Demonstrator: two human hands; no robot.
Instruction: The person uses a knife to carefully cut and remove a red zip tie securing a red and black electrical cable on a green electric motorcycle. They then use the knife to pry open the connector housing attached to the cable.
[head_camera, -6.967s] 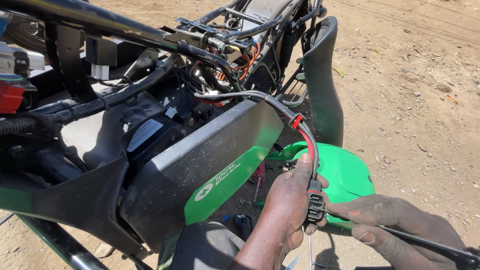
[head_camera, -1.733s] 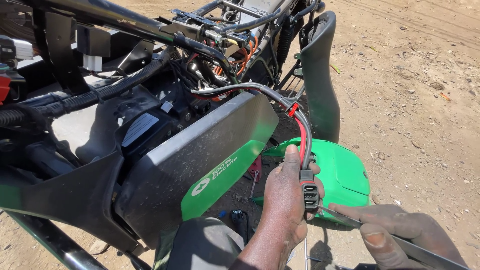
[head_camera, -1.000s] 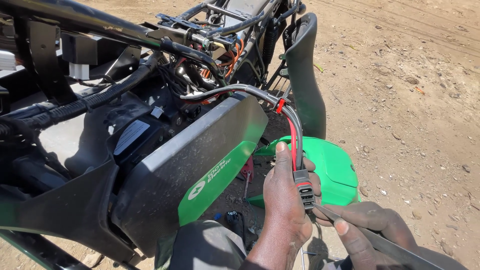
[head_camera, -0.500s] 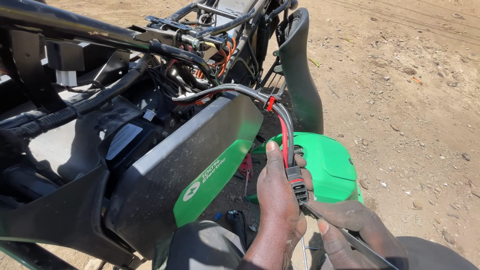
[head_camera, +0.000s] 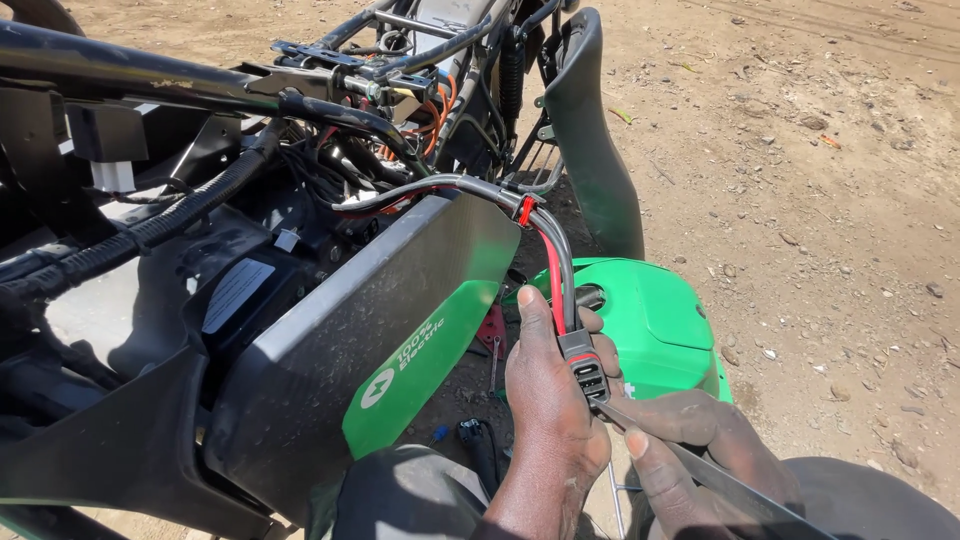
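The left hand (head_camera: 548, 400), dusty and grease-dulled, is closed around a blocky black cable connector (head_camera: 585, 368) with a red band, thumb pressed up along the cable just above it. From that plug a smooth, rubbery bundle of grey and red power cables (head_camera: 540, 240) arches up and back over the top edge of a flat, matte grey side panel (head_camera: 370, 330) with a glossy green lower corner. The right hand (head_camera: 690, 450) pinches a thin, flat metal tool (head_camera: 720, 480) — its tip meets the connector's lower end. Just behind both hands lies a rounded, shiny green plastic cover (head_camera: 670, 320) on the ground. The stripped motorcycle frame (head_camera: 330, 75) — black steel tubes, ribbed corrugated conduit and tangled orange wiring — crowds the left side, leaving little room there; to the right, coarse sandy ground (head_camera: 830, 200) strewn with pebbles lies open. A curved black mudguard (head_camera: 590, 140) stands upright beyond the cable bend.
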